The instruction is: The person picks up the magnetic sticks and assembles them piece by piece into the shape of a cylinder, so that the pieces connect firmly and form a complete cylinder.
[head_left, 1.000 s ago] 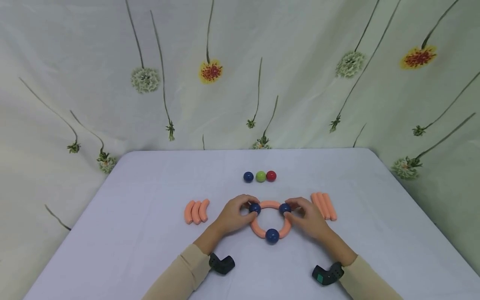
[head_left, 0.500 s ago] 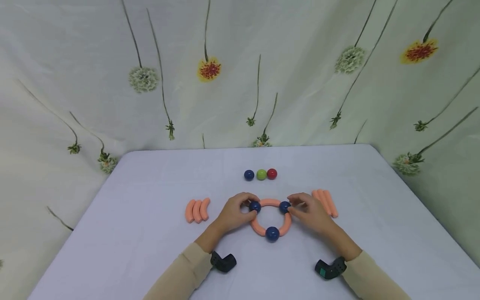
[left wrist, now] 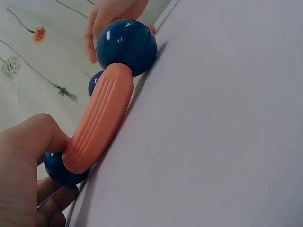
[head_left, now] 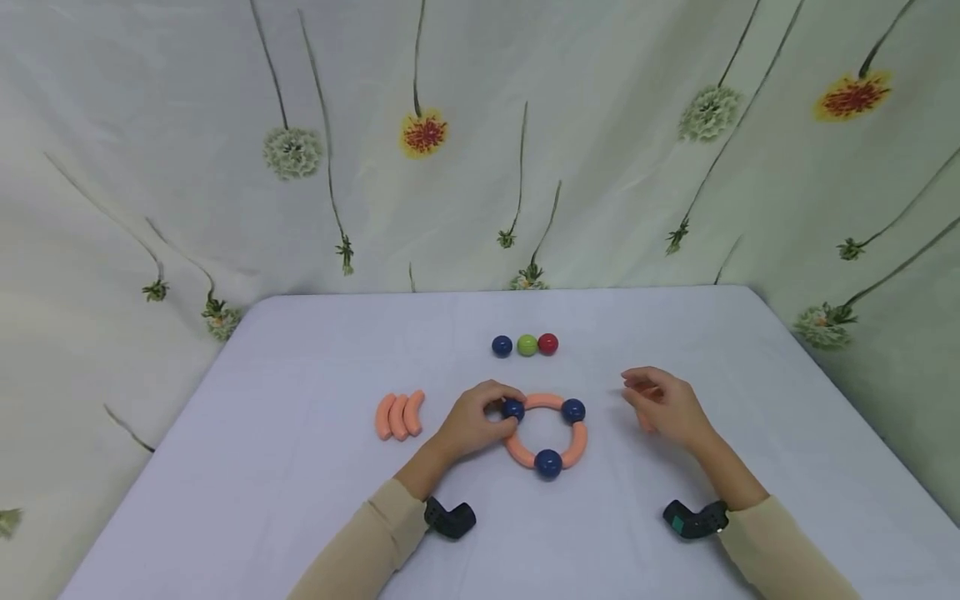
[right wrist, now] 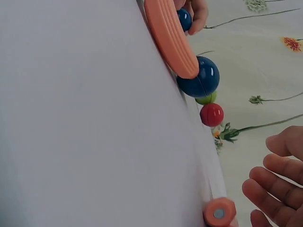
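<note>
A ring of blue balls and salmon curved rods [head_left: 544, 401] lies on the table. My left hand [head_left: 480, 421] pinches the ring's left blue ball [head_left: 513, 409] between thumb and fingers. In the left wrist view, a grooved curved rod [left wrist: 99, 120] runs from that ball to the front blue ball [left wrist: 127, 47]. The ring's right blue ball [head_left: 573, 410] stands free of any hand. My right hand [head_left: 667, 408] hovers over the straight salmon rods [head_left: 646, 422], mostly hiding them, its fingers loosely bent and apart. In the right wrist view, one rod end [right wrist: 218, 213] shows a grey metal disc.
Behind the ring stand a loose blue ball [head_left: 502, 346], a green ball [head_left: 527, 344] and a red ball [head_left: 548, 343] in a row. Three curved salmon rods [head_left: 399, 416] lie to the left. A flowered cloth [head_left: 465, 200] hangs behind the white table [head_left: 337, 350].
My right hand has let go of the ring's right blue ball and moved right, over the straight rods. My left hand keeps its hold on the left blue ball.
</note>
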`<state>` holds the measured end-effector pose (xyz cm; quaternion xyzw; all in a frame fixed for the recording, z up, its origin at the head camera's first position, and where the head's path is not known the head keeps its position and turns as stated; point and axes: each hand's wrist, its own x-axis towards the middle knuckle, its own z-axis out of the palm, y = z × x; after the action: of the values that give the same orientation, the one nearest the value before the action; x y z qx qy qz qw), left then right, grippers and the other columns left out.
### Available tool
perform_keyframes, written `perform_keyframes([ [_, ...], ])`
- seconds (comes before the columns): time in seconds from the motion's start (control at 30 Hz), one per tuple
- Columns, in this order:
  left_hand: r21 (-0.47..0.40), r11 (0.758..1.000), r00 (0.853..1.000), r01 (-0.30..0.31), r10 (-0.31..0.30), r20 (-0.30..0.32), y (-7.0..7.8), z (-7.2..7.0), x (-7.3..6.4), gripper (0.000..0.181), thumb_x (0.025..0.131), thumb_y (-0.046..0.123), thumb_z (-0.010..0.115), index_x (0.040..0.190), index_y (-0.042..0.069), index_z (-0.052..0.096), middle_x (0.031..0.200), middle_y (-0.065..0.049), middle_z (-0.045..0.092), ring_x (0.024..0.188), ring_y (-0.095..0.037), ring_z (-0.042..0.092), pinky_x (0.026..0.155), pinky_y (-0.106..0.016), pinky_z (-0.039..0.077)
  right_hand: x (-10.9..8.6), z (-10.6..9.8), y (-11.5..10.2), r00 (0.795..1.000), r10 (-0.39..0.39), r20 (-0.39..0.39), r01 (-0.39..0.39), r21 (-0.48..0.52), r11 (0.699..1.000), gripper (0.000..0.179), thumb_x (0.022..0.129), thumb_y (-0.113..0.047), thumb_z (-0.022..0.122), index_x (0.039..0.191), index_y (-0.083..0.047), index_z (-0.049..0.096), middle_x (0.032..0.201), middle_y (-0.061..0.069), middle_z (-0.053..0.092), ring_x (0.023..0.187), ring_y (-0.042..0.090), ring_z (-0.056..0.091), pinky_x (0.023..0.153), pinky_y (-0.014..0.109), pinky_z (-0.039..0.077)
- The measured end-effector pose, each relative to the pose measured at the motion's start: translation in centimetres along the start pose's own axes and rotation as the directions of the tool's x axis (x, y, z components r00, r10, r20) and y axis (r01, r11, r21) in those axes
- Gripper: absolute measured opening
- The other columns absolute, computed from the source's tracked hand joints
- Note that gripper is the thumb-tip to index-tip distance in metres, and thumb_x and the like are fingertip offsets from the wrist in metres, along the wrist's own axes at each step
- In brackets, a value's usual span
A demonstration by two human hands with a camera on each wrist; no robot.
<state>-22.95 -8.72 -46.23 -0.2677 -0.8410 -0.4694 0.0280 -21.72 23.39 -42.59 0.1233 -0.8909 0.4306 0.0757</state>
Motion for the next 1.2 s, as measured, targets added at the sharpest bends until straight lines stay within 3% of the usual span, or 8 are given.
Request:
perform_keyframes([
  [0.17,0.003,1.0,1.0,0.007,-0.007,-0.009,-0.1,-0.3,-0.3,0.033,0.079,0.012,0.07,0.112,0.017,0.07,0.104,0.004,0.063,0.093,-0.012,0.056,0.084,-0.03,0.047,-0.3,-1.5,0.8,0.999,-0.01,-0.039,0.009,-0.041,0.999,0.029,0.095,-0.018,0.063,0.117,0.001,0.065,0.106,0.014,0.067,0.093,0.023,0.057,0.078,0.029,0.045],
  [0.43,0.005,1.0,1.0,-0.001,0.001,-0.019,0.0,-0.5,-0.3,0.033,0.079,0.011,0.07,0.112,0.015,0.07,0.105,0.004,0.064,0.093,-0.013,0.057,0.084,-0.031,0.048,-1.1,-2.9,2.3,0.992,-0.003,-0.124,-0.013,-0.125,0.992,0.028,0.092,-0.014,0.066,0.114,0.003,0.064,0.1,0.015,0.068,0.09,0.021,0.057,0.073,0.022,0.044],
  [0.63,-0.016,1.0,1.0,-0.002,0.001,-0.016,0.0,-0.3,-0.3,0.034,0.079,0.01,0.07,0.112,0.015,0.07,0.105,0.003,0.064,0.093,-0.013,0.057,0.084,-0.031,0.048,-1.2,-2.7,3.3,0.992,0.05,-0.112,-0.067,-0.147,0.987,0.03,0.089,-0.012,0.069,0.113,0.005,0.064,0.099,0.016,0.067,0.091,0.028,0.06,0.071,0.025,0.046],
  [0.83,-0.012,1.0,1.0,0.021,-0.021,0.0,0.2,-0.1,-0.2,0.033,0.079,0.011,0.071,0.112,0.015,0.07,0.105,0.005,0.064,0.094,-0.012,0.056,0.085,-0.031,0.047,-1.4,-2.5,4.0,0.984,0.139,-0.108,-0.153,-0.13,0.98,0.034,0.09,-0.016,0.069,0.114,0.007,0.062,0.1,0.018,0.066,0.092,0.029,0.06,0.07,0.02,0.047],
  [1.2,-0.001,1.0,0.999,0.03,-0.03,0.013,0.2,-0.2,0.0,0.033,0.08,0.011,0.071,0.113,0.016,0.07,0.107,0.004,0.064,0.095,-0.012,0.057,0.087,-0.031,0.047,-1.4,-2.4,4.3,0.975,0.182,-0.125,-0.197,-0.12,0.973,0.033,0.089,-0.013,0.069,0.113,0.008,0.062,0.099,0.019,0.064,0.09,0.029,0.059,0.062,0.019,0.047],
])
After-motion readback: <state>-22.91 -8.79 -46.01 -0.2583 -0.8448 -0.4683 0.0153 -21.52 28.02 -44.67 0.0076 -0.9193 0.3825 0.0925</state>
